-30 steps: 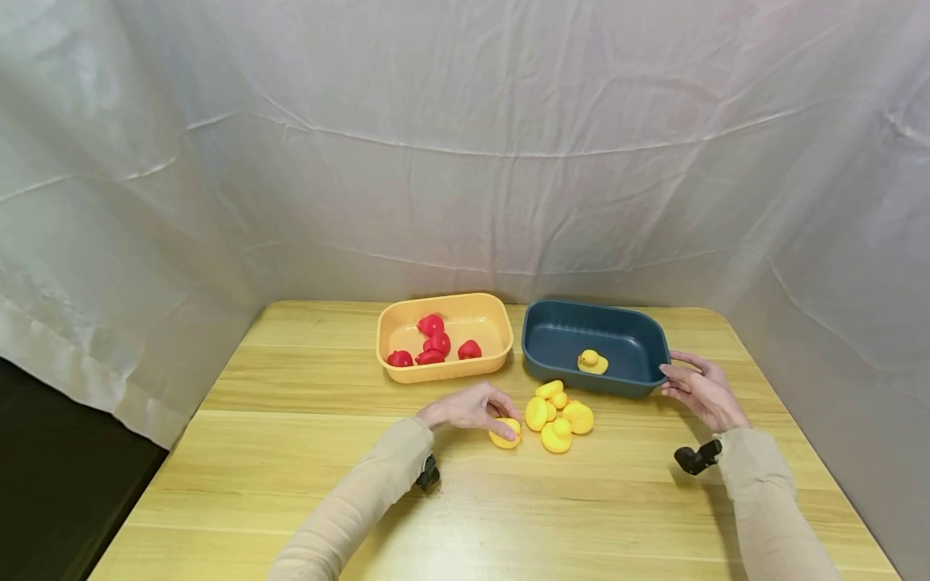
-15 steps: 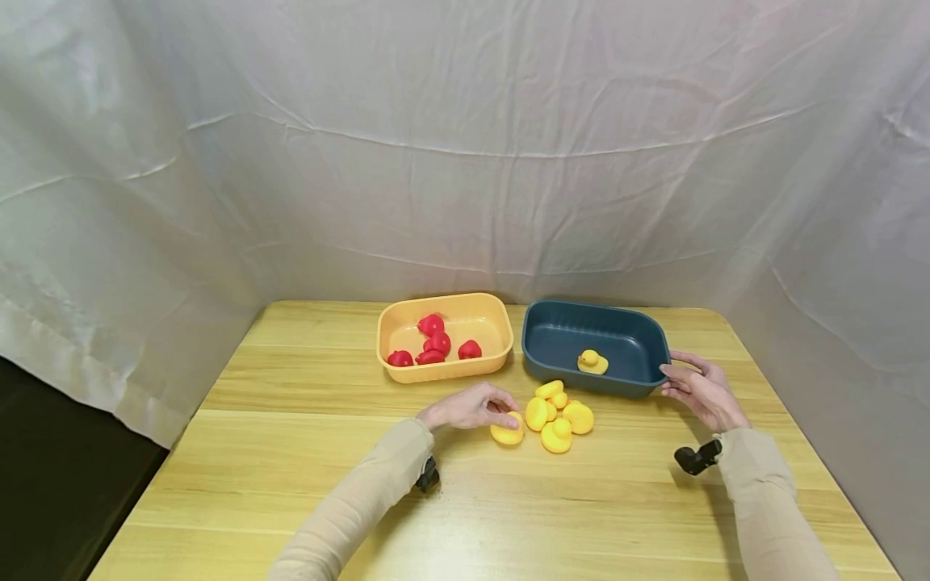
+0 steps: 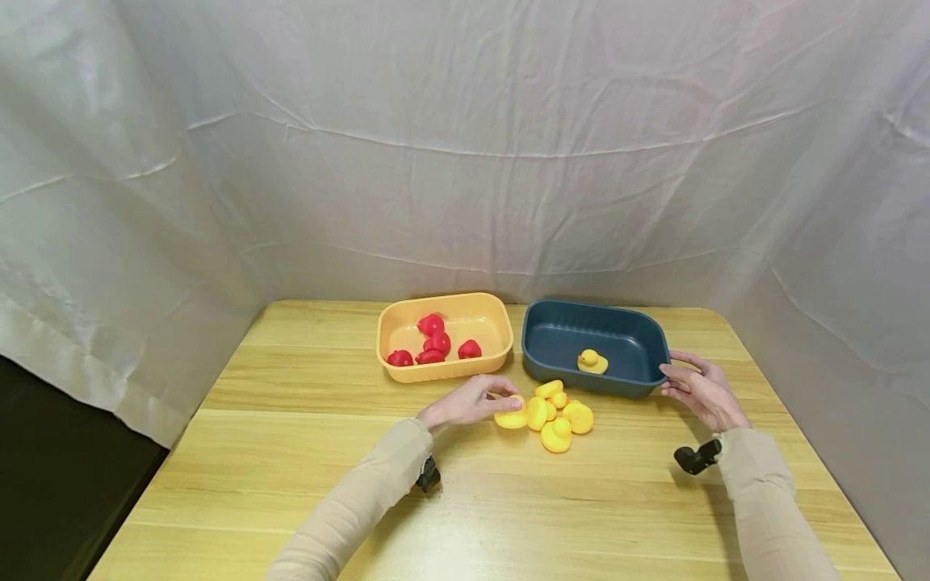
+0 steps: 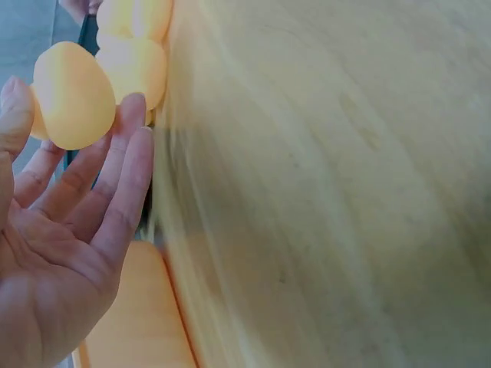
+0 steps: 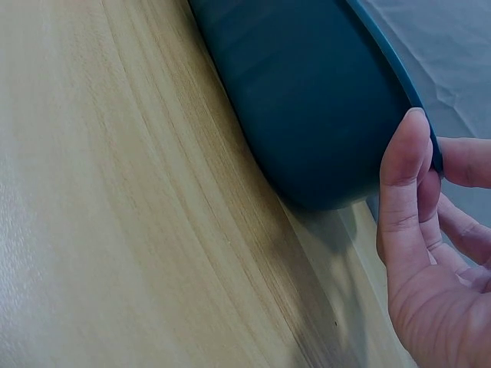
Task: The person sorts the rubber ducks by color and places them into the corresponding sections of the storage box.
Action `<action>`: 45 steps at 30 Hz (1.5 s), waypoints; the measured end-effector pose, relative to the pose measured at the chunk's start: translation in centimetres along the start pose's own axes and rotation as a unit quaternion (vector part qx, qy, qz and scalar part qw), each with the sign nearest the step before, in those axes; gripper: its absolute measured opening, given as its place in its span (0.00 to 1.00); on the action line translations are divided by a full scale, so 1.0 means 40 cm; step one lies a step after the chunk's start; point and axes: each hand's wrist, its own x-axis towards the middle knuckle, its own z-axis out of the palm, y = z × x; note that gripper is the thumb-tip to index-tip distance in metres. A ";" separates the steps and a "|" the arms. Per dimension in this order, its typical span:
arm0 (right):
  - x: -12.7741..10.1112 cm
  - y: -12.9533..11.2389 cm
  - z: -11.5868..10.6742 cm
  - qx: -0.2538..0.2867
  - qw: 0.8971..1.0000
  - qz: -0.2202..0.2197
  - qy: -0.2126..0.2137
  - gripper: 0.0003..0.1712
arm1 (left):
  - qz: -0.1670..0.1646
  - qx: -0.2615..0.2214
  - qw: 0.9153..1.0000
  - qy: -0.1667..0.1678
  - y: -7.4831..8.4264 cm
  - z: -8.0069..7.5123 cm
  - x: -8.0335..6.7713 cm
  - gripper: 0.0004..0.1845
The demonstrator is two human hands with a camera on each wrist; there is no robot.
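Here, a person's left hand (image 3: 468, 402) pinches a yellow rubber duck (image 3: 511, 419) between thumb and fingertips, low over a pale wooden table (image 3: 291, 452) and just left of a huddle of loose yellow ducks (image 3: 558, 415). The held duck's long axis runs roughly left to right across the table — which way its beak points cannot be told. In the left wrist view the thumb and straight fingers (image 4: 123, 176) close on its rounded body (image 4: 73, 96). The right hand (image 3: 701, 391) steadies the right end of a dark blue tub (image 3: 632, 383), thumb (image 5: 406, 169) pressed against the outer wall and the other fingers curled over the rim. One yellow duck (image 3: 592, 361) sits inside that tub. Beside it, to the left, an orange tub (image 3: 443, 373) holds several red ducks (image 3: 434, 345). No writing or brand can be read on anything. Creased white sheeting (image 3: 465, 145) hangs behind and around the table.
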 end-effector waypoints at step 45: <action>-0.002 0.000 0.004 0.007 1.000 0.002 0.003 0.24 | -0.034 -0.138 0.970 0.195 0.055 0.000 0.083 0.17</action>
